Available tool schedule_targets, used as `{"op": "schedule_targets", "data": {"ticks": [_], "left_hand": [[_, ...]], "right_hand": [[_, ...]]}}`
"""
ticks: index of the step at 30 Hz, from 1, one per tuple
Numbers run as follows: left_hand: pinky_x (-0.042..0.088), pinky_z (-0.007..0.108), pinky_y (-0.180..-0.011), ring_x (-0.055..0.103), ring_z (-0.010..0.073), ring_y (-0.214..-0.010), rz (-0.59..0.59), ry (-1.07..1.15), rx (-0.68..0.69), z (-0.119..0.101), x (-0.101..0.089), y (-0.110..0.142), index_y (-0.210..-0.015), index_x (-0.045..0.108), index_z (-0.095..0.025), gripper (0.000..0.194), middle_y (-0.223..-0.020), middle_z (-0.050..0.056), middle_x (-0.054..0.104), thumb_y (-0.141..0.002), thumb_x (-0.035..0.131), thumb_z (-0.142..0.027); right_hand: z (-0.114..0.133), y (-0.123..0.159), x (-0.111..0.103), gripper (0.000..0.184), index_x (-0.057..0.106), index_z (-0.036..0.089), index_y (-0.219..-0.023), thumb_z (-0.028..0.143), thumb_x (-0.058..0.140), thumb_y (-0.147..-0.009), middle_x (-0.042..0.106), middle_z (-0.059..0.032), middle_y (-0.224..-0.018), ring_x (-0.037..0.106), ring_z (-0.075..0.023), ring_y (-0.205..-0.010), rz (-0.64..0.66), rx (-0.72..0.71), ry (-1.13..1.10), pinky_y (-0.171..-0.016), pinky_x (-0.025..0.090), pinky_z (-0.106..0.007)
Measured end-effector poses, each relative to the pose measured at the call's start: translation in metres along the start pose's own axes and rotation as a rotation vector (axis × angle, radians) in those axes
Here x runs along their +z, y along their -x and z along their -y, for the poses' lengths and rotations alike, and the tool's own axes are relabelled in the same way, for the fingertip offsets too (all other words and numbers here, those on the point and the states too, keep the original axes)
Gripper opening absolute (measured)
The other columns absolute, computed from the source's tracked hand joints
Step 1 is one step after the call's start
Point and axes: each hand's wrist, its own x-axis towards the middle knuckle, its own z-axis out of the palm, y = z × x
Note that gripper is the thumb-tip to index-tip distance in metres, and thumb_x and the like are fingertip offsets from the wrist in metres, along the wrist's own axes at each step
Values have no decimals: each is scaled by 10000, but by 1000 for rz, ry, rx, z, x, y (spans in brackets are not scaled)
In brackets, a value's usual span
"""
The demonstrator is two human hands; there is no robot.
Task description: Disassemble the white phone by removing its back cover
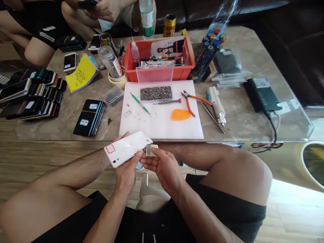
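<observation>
Cradles a white smartphone (129, 148) back-up in the left hand (126, 170), with thumb at the near edge. Pinches a small flat metal piece (149, 151) between thumb and fingers of the right hand (163, 165), just beside the phone. Angles forearms (202, 211) inward, short of the white foam mat (162, 128) beyond the hands.

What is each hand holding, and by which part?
The left hand grips a white phone by its long edges; the right hand, a flat piece by its beige end.

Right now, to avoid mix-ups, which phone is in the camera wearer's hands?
The white rectangular phone with a red-bordered label, held in the left hand; the banded stack of black phones rests on the grey table.
</observation>
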Motion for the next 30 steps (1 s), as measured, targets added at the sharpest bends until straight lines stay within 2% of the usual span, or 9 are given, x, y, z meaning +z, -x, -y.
{"op": "schedule_targets", "data": {"ticks": [4, 8, 12, 15, 17, 19, 23, 26, 30], "left_hand": [[506, 319, -1125, 566, 258, -1399, 41, -22, -29, -1, -4, 4, -1512, 479, -399, 856, -1629, 11, 488, -779, 899, -257], [522, 326, -1112, 552, 269, -1418, 186, 62, -107, -4, -20, 10, -1526, 457, -441, 943, -1660, 11, 445, -735, 927, -233], [577, 457, -1058, 595, 353, -1354, 302, 179, -208, -15, -37, 14, -1541, 482, -377, 979, -1608, 90, 509, -682, 944, -461], [636, 501, -937, 612, 377, -1315, 258, 213, -335, -26, -42, 12, -1468, 573, -314, 732, -1577, 114, 537, -841, 740, -653], [663, 474, -831, 682, 366, -1203, 180, 163, -439, -31, -43, 7, -1340, 660, -248, 548, -1434, 140, 655, -918, 678, -597], [664, 428, -762, 742, 343, -1057, 131, 92, -512, -33, -43, 2, -1216, 706, -186, 430, -1228, 148, 752, -898, 753, -471], [630, 333, -699, 756, 260, -851, 162, 49, -601, -30, -45, -1, -1106, 727, -134, 410, -1002, 111, 782, -775, 876, -325], [579, 248, -679, 711, 171, -768, 230, 34, -649, -29, -43, 2, -1073, 723, -141, 415, -951, 74, 780, -722, 911, -258], [569, 271, -769, 726, 208, -908, 288, 34, -650, -31, -34, 7, -1200, 691, -181, 558, -1103, 77, 782, -694, 920, -234]], "right_hand": [[1, 0, 0, 226, 771, 86, -881, 269, 639, -889, 803, -164, -866, 771, -208, -730, -32, 31, -27, -693, 611, -277], [2, -4, -4, 188, 752, 103, -875, 246, 632, -902, 796, -145, -856, 762, -204, -730, -70, 34, -24, -708, 620, -296], [3, -8, -9, 211, 757, 93, -861, 257, 631, -901, 779, -139, -843, 739, -186, -706, -62, 22, 50, -676, 604, -278], [2, -12, -12, 219, 757, 106, -852, 292, 646, -881, 771, -126, -859, 726, -178, -711, -60, -7, 124, -675, 599, -277], [1, -13, -13, 224, 750, 125, -836, 330, 665, -864, 762, -109, -844, 718, -178, -709, -51, -37, 210, -680, 598, -284], [2, -14, -15, 237, 742, 145, -829, 371, 678, -856, 748, -88, -811, 704, -176, -698, -35, -81, 315, -669, 590, -284], [10, -10, -18, 276, 713, 173, -825, 432, 642, -885, 734, -62, -805, 690, -171, -710, 31, -172, 480, -678, 591, -286], [20, -4, -18, 287, 681, 180, -792, 413, 580, -926, 741, -55, -799, 713, -188, -760, 76, -209, 632, -705, 596, -288], [30, 3, -16, 268, 678, 192, -767, 343, 546, -945, 743, -36, -786, 714, -192, -788, 100, -307, 892, -677, 560, -254]]}}
